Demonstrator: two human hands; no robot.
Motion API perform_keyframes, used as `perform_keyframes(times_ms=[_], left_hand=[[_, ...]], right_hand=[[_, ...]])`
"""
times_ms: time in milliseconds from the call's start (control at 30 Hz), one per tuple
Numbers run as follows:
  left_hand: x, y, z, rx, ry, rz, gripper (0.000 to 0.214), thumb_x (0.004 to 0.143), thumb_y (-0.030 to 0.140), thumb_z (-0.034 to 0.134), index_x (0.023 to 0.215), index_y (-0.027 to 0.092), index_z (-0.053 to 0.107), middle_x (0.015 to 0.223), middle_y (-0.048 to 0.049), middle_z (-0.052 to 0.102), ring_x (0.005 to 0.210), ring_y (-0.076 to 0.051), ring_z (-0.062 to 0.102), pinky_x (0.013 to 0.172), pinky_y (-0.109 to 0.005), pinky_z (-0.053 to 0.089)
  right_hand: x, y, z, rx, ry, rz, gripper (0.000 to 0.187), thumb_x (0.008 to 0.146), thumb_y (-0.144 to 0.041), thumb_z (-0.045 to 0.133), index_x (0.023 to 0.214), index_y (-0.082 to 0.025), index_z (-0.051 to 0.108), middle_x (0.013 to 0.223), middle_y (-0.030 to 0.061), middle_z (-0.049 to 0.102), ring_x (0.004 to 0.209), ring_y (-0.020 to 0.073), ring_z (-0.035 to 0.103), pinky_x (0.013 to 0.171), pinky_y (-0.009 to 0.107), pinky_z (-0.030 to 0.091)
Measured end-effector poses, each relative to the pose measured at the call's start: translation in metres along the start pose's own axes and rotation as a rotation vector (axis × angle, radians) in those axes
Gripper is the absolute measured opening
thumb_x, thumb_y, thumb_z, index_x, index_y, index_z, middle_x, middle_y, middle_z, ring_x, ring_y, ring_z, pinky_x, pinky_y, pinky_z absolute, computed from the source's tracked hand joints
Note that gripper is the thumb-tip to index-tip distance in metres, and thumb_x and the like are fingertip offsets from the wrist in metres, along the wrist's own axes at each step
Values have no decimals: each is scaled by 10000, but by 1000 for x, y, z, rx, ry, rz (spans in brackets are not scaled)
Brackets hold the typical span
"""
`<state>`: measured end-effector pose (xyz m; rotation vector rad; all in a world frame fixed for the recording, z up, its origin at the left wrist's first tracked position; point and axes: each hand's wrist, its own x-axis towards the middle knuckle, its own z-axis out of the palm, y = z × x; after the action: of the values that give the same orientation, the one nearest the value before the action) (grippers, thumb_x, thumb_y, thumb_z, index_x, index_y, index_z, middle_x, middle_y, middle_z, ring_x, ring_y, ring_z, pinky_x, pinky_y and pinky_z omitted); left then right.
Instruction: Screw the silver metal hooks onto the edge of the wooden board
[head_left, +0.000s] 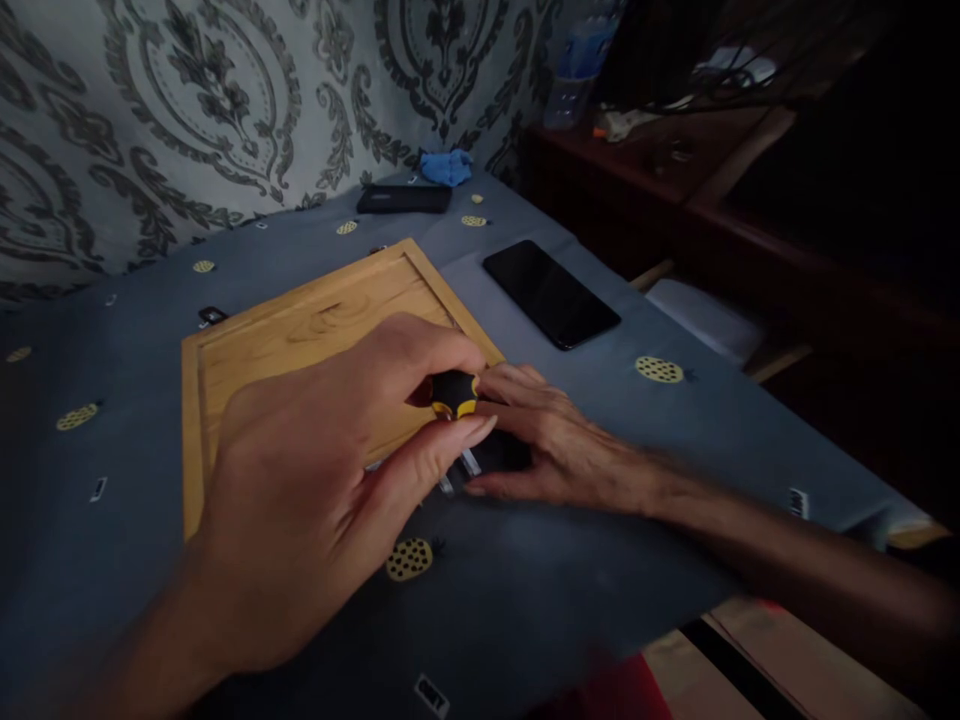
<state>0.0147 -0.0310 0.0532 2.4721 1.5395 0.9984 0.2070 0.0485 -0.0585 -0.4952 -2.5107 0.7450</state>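
My left hand is closed around the black and yellow handle of a screwdriver; the shaft and tip are hidden. Below it, at the near right edge of a framed wooden panel, a small shiny metal fitting shows, partly covered. Curled around this fitting, with fingers and thumb on either side, is my right hand. Its fingertips lie close to the screwdriver handle. The panel rests flat on the table, partly hidden under my left hand.
A black phone lies right of the panel. Farther back are a dark flat case and a crumpled blue cloth by the patterned wall. Small dark fittings show at the panel's far edge. A plastic bottle stands on a dark cabinet.
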Motion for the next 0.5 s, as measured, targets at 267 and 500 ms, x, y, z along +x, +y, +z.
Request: perform_keyframes(times_ms=[267,500], left_hand=[[2,-2,-1,-33,-13,10,176,865,195,634,1019,263,582,875,101,704,646,-76,656,645,-169,536],[2,-2,-7,-37,-128,-14,209,878,171,599,1061,271,614,900,96,719,544,-49,609,555,-152,506]], right_hand=[[1,-3,-1,-34,-20,10,348,819,-386,709,1092,-185,631,1091,96,611,1050,267,533,934,419,386],[4,-6,-3,-32,-15,4,294,766,-296,762,999,-166,637,923,54,592,914,233,539,837,380,393]])
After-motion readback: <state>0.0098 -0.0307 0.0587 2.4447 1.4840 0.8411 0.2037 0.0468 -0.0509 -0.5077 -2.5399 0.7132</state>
